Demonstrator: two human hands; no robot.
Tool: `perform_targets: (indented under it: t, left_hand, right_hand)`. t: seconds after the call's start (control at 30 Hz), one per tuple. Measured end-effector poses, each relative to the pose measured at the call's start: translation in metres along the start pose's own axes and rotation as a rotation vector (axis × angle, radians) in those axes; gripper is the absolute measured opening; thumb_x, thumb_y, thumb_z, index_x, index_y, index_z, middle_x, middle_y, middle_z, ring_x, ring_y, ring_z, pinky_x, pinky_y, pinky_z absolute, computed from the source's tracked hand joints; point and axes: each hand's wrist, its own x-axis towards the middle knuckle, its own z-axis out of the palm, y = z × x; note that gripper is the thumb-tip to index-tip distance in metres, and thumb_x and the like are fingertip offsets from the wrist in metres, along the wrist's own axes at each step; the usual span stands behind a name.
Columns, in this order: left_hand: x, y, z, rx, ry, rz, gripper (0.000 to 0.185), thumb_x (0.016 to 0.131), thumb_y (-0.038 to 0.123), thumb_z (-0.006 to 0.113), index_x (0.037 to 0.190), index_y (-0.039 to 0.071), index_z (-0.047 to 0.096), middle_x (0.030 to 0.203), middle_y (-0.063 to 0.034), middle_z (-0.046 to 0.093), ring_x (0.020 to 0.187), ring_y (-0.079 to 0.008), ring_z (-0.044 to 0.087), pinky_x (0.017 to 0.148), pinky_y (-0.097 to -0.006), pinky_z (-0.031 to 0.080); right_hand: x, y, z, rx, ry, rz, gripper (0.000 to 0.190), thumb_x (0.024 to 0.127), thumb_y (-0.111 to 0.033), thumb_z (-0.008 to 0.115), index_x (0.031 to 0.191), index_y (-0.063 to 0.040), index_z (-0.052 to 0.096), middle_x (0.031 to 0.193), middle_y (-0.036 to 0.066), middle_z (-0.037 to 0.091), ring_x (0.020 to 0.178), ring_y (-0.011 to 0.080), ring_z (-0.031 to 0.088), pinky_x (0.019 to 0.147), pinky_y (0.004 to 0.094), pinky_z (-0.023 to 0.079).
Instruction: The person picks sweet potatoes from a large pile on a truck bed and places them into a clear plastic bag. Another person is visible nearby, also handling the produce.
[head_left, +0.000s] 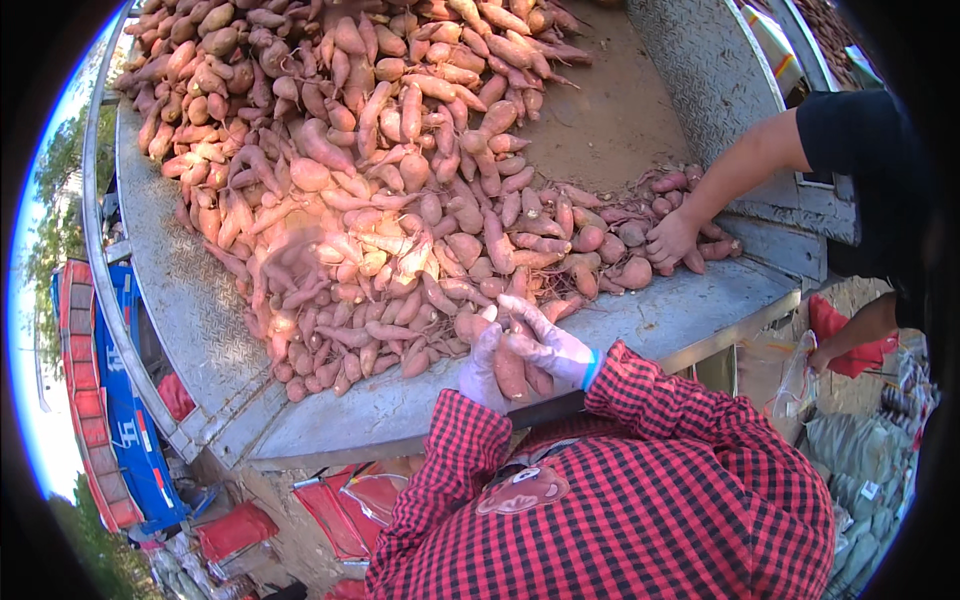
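Sweet potatoes (420, 172) lie in a large heap on the metal bed before me. At the bed's near edge my left hand (484, 367), in a pale glove, is around several sweet potatoes (510, 371) clustered between my hands. My right hand (555, 349), in a pale glove with a blue cuff, touches the same cluster from the right, its fingers bent over the top. Both checked sleeves reach over the bed's edge.
At the right, a co-worker's bare hand (671, 238) touches sweet potatoes by the bed's edge. A tread-plate side wall (667, 45) rises behind. Below are red bags (236, 531) and greenish bags (855, 450). A blue and red truck side (124, 397) stands at the left.
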Motion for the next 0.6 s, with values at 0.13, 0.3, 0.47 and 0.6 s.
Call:
perform_targets:
  t: [0.13, 0.3, 0.47, 0.6]
  left_hand:
    - [0.002, -0.023, 0.022, 0.261, -0.097, -0.362, 0.074, 0.1, 0.059, 0.042, 0.15, 0.005, 0.031, 0.139, -0.0197, 0.047, 0.123, -0.0256, 0.051, 0.098, -0.0375, 0.047]
    - [-0.007, -0.076, 0.066, 0.764, -0.286, -0.126, 0.065, 0.1, 0.047, 0.054, 0.15, 0.011, 0.036, 0.146, -0.0089, 0.042, 0.138, -0.0247, 0.036, 0.11, -0.04, 0.035]
    - [-0.024, -0.047, -0.001, 1.07, 0.288, -0.031, 0.034, 0.094, 0.017, 0.068, 0.123, 0.005, 0.056, 0.104, -0.0059, 0.063, 0.098, -0.009, 0.058, 0.081, -0.0216, 0.047]
    - [-0.063, 0.011, -0.079, 1.938, 0.429, 0.105, 0.048, 0.089, 0.035, 0.067, 0.12, -0.002, 0.064, 0.121, -0.0236, 0.064, 0.116, -0.0364, 0.06, 0.101, -0.0418, 0.046]
  right_hand:
    - [-0.067, -0.027, -0.018, 0.021, -0.011, 0.255, 0.093, 0.076, -0.038, 0.083, 0.146, -0.001, 0.035, 0.123, 0.01, 0.056, 0.11, 0.0189, 0.055, 0.095, 0.0331, 0.046]
    - [-0.198, -0.024, -0.083, 0.033, 0.451, 0.118, 0.094, 0.072, -0.028, 0.082, 0.148, 0.001, 0.034, 0.124, 0.008, 0.054, 0.104, 0.0149, 0.054, 0.091, 0.0299, 0.046]
    - [-0.354, 0.071, -0.17, -0.256, 0.973, 0.519, 0.087, 0.074, -0.021, 0.082, 0.146, 0.001, 0.037, 0.128, 0.013, 0.058, 0.113, 0.0216, 0.057, 0.096, 0.0352, 0.047]
    - [-0.4, 0.173, -0.206, -0.466, 1.036, 0.645, 0.079, 0.079, -0.022, 0.08, 0.142, 0.002, 0.04, 0.118, 0.017, 0.064, 0.105, 0.0256, 0.062, 0.093, 0.0374, 0.049]
